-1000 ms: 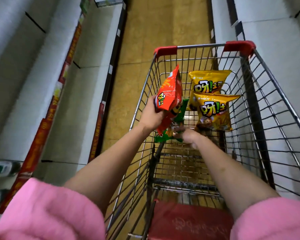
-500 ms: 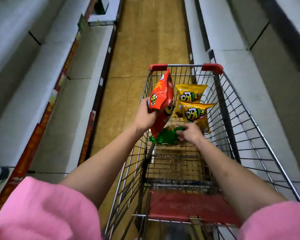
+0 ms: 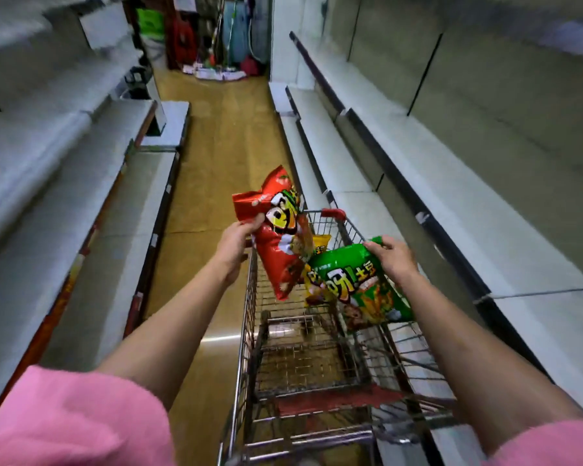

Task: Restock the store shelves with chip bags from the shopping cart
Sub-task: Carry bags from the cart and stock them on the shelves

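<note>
While each hand carries one bag clear of the shopping cart (image 3: 317,348), presumably so both can be shelved in one trip, the left hand (image 3: 234,245) pinches the red chip bag (image 3: 276,240) by its upper edge at 12 o'clock, arm stretched forward; the right hand (image 3: 392,255) grips the green chip bag (image 3: 357,284) at 1 o'clock; yellow bags (image 3: 321,244) remain inside, bare shelves (image 3: 367,169) at 3 o'clock

Yellow bags (image 3: 321,243) mostly behind red bag (image 3: 280,237); far-aisle clutter (image 3: 216,35) blurred.
</note>
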Motion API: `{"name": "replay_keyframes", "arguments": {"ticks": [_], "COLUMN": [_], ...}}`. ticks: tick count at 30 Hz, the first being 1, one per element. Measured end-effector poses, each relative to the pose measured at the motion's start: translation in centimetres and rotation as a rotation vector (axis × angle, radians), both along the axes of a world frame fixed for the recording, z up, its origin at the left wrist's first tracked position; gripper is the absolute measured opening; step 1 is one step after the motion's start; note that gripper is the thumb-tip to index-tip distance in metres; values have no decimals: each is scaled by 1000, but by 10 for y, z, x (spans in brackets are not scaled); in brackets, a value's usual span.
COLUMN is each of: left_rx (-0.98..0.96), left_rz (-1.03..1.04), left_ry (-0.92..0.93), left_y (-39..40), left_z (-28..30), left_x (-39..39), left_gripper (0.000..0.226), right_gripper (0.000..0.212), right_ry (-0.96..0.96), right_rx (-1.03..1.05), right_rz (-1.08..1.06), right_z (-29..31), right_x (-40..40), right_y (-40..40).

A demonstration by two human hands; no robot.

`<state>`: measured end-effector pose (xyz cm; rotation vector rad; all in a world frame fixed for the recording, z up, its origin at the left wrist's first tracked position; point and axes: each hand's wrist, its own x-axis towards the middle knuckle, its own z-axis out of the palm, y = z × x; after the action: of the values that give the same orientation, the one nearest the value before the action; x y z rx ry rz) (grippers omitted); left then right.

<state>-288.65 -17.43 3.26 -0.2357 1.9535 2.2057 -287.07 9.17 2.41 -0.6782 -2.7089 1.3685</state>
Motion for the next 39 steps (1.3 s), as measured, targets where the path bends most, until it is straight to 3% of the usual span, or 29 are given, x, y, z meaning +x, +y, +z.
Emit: {"name": "replay_keyframes", "arguments": {"ticks": [2, 4, 9, 13, 19, 21, 24, 27, 30, 33, 35, 39], "left_rx": [55, 121, 238, 277, 233, 242, 242, 290, 323, 363, 410, 333], "left_rz": [4, -3, -1, -94, -333, -466, -638, -704, -721, -690, -711, -780], "left_ry": [-22, -13, 55, 98, 179, 154, 96, 93, 135, 134, 125, 100], "left_y": [-4, -10, -18, -17, 14, 31, 55, 76, 96, 114, 126, 155], "left_z": [18, 41, 92, 125, 161, 165, 167, 172, 177, 180, 182, 185], "left_x": [7, 16, 33, 48, 64, 69, 78, 88, 101, 111, 122, 160], "left_gripper": [35, 27, 26, 43, 33, 39, 36, 42, 32, 31, 32, 34], "right_gripper": [33, 49, 18, 25, 33, 37, 20, 20, 15, 13, 19, 37], "right_ry": [64, 93, 217, 276, 335, 350, 383, 435, 466, 416, 275, 173], "right_rx": [-13, -30, -89, -128, -143, -191, -302, -360, -415, -540, -497, -513], "right_rz": [-70, -138, -261, -346, -355, -341, -348, -340, -307, -193, -106, -141], "right_z": [11, 27, 97, 130, 144, 161, 190, 198, 206, 209, 203, 191], "right_x": [5, 13, 51, 71, 70, 84, 114, 128, 149, 180, 204, 258], "right_y": [7, 14, -3, -3, 36, 32, 12, 17, 26, 34, 41, 60]}}
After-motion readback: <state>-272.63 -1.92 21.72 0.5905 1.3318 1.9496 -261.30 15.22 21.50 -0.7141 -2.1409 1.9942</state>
